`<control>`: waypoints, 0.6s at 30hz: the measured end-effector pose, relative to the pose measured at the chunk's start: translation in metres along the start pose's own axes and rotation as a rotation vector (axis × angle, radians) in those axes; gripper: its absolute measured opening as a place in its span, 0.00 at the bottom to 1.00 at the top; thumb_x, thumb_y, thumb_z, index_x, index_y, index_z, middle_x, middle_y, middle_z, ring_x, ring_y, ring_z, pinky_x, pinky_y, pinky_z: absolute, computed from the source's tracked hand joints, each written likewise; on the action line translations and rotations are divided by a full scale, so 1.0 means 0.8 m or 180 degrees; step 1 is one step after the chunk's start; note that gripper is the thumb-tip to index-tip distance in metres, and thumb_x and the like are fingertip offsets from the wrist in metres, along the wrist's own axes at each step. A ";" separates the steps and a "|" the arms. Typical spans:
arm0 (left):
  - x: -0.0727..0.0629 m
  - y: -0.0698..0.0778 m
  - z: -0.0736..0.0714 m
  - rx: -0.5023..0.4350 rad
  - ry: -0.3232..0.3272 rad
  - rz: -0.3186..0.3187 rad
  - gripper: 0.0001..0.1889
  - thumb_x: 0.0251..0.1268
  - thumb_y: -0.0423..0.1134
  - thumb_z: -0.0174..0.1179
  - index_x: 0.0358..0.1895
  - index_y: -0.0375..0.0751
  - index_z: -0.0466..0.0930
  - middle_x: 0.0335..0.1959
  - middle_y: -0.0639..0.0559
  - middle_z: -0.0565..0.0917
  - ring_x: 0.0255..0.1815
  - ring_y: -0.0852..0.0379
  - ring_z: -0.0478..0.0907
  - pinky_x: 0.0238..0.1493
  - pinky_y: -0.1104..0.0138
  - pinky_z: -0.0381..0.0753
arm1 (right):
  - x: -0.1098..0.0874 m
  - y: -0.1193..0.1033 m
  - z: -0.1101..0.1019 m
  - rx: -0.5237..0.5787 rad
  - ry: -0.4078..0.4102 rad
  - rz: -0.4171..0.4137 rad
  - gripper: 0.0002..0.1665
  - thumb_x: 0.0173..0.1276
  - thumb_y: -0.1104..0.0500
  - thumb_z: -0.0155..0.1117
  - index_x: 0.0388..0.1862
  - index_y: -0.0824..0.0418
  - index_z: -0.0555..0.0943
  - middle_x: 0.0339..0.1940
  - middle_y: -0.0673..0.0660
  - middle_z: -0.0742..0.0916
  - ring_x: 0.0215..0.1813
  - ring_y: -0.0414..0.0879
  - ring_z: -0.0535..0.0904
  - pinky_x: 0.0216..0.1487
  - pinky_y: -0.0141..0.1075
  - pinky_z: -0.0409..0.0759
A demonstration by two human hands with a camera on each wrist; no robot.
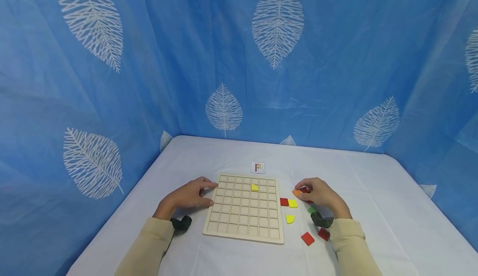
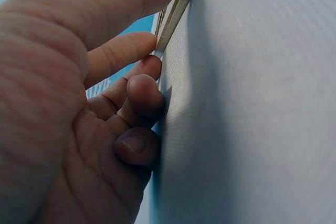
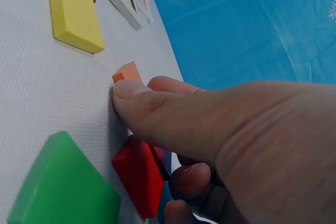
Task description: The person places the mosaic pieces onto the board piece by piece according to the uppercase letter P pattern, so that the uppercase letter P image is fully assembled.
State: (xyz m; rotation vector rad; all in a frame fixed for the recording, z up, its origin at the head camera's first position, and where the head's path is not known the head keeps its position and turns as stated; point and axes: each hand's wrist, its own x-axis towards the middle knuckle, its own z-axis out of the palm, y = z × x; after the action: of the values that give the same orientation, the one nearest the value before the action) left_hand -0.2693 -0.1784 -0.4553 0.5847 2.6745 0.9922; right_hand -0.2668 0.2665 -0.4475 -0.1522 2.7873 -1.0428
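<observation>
A square wooden grid board (image 1: 235,211) lies on the table with a small yellow piece (image 1: 254,187) in one of its upper cells. At its left edge, my left hand (image 1: 189,194) touches the side with thumb and index finger; the other fingers are loosely bent in the left wrist view. My right hand (image 1: 321,194), right of the board, pinches an orange piece (image 3: 128,72) between thumb and index finger, low at the cloth. Under that hand are dark red pieces (image 3: 139,174), partly hidden by the fingers. A green piece (image 3: 65,187) lies nearer the wrist.
Beyond the board lies a small pattern card (image 1: 257,168). Beside the board's right edge are a red square (image 1: 284,202), a yellow piece (image 1: 293,203) and a yellow quarter-round (image 1: 290,218). Nearer me lie two more red squares (image 1: 308,238). Blue leaf-printed curtain (image 1: 276,101) surrounds the table.
</observation>
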 end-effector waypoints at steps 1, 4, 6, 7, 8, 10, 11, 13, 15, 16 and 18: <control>0.000 0.000 0.000 0.0001 0.0000 -0.0006 0.31 0.56 0.42 0.74 0.66 0.50 0.78 0.55 0.53 0.76 0.41 0.56 0.70 0.41 0.66 0.72 | 0.000 -0.001 0.000 -0.0008 0.0001 0.0017 0.15 0.62 0.64 0.73 0.49 0.59 0.86 0.33 0.56 0.76 0.38 0.49 0.70 0.35 0.37 0.71; 0.000 0.001 -0.001 -0.0012 0.0000 0.0000 0.31 0.56 0.43 0.74 0.66 0.50 0.78 0.55 0.52 0.76 0.41 0.56 0.70 0.42 0.65 0.72 | 0.001 -0.003 -0.001 -0.0040 0.0019 0.0066 0.16 0.61 0.64 0.73 0.49 0.58 0.86 0.34 0.56 0.77 0.40 0.49 0.71 0.36 0.37 0.73; 0.001 0.001 -0.002 -0.0026 0.0000 0.0016 0.32 0.56 0.42 0.74 0.66 0.49 0.78 0.55 0.51 0.75 0.41 0.56 0.69 0.42 0.65 0.71 | 0.001 -0.004 -0.001 -0.0076 0.0023 0.0070 0.17 0.61 0.63 0.74 0.50 0.58 0.86 0.35 0.56 0.77 0.41 0.49 0.71 0.36 0.37 0.73; 0.001 0.001 -0.002 -0.0026 -0.0008 0.0021 0.32 0.56 0.42 0.74 0.66 0.49 0.78 0.55 0.50 0.75 0.41 0.56 0.69 0.42 0.64 0.71 | 0.001 -0.004 -0.001 -0.0085 0.0028 0.0080 0.17 0.61 0.63 0.74 0.51 0.58 0.86 0.35 0.56 0.78 0.41 0.49 0.71 0.37 0.37 0.73; 0.001 0.001 -0.002 -0.0036 -0.0006 0.0029 0.32 0.56 0.42 0.74 0.66 0.49 0.78 0.55 0.50 0.75 0.41 0.55 0.69 0.42 0.64 0.71 | 0.002 -0.004 0.000 -0.0101 0.0031 0.0084 0.18 0.61 0.63 0.74 0.51 0.58 0.86 0.35 0.56 0.78 0.41 0.49 0.71 0.37 0.37 0.73; 0.001 0.001 -0.002 -0.0038 -0.0008 0.0049 0.32 0.56 0.42 0.74 0.66 0.48 0.78 0.55 0.50 0.75 0.41 0.55 0.69 0.42 0.64 0.71 | 0.002 -0.004 0.000 -0.0137 0.0019 0.0064 0.18 0.61 0.63 0.74 0.52 0.58 0.86 0.36 0.56 0.78 0.42 0.49 0.71 0.37 0.37 0.73; 0.001 0.001 -0.002 -0.0033 -0.0008 0.0054 0.32 0.56 0.42 0.74 0.66 0.48 0.78 0.55 0.50 0.75 0.42 0.55 0.69 0.42 0.64 0.71 | 0.002 -0.003 0.000 -0.0140 0.0016 0.0080 0.18 0.61 0.63 0.74 0.52 0.57 0.86 0.36 0.55 0.78 0.42 0.49 0.71 0.38 0.37 0.73; 0.002 0.001 -0.002 -0.0030 -0.0010 0.0055 0.32 0.56 0.42 0.74 0.66 0.48 0.78 0.55 0.51 0.75 0.42 0.56 0.69 0.43 0.64 0.71 | 0.002 -0.003 0.000 -0.0149 0.0001 0.0084 0.18 0.61 0.63 0.74 0.52 0.57 0.86 0.36 0.55 0.79 0.43 0.49 0.72 0.38 0.37 0.73; 0.001 0.000 -0.001 -0.0012 -0.0013 0.0061 0.32 0.56 0.43 0.74 0.66 0.48 0.78 0.55 0.51 0.75 0.42 0.56 0.69 0.43 0.64 0.71 | 0.002 -0.002 0.000 -0.0155 -0.0018 0.0073 0.18 0.62 0.63 0.73 0.52 0.57 0.86 0.37 0.55 0.79 0.43 0.49 0.72 0.39 0.37 0.73; 0.001 0.001 -0.001 -0.0011 -0.0014 0.0059 0.32 0.56 0.43 0.74 0.66 0.48 0.78 0.55 0.51 0.75 0.42 0.56 0.69 0.43 0.64 0.71 | 0.001 -0.003 0.000 -0.0150 -0.0024 0.0071 0.18 0.62 0.63 0.73 0.52 0.57 0.86 0.38 0.55 0.79 0.44 0.49 0.72 0.39 0.37 0.74; 0.001 0.001 -0.001 -0.0009 -0.0013 0.0056 0.32 0.56 0.43 0.74 0.66 0.48 0.78 0.55 0.51 0.75 0.42 0.56 0.69 0.42 0.64 0.71 | 0.001 -0.003 0.001 -0.0153 -0.0036 0.0057 0.18 0.62 0.63 0.73 0.52 0.58 0.86 0.39 0.55 0.80 0.44 0.49 0.72 0.39 0.37 0.74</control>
State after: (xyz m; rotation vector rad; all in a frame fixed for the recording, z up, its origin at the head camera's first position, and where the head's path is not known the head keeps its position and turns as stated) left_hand -0.2700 -0.1782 -0.4545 0.6099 2.6686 0.9981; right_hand -0.2674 0.2645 -0.4465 -0.1381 2.7995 -0.9686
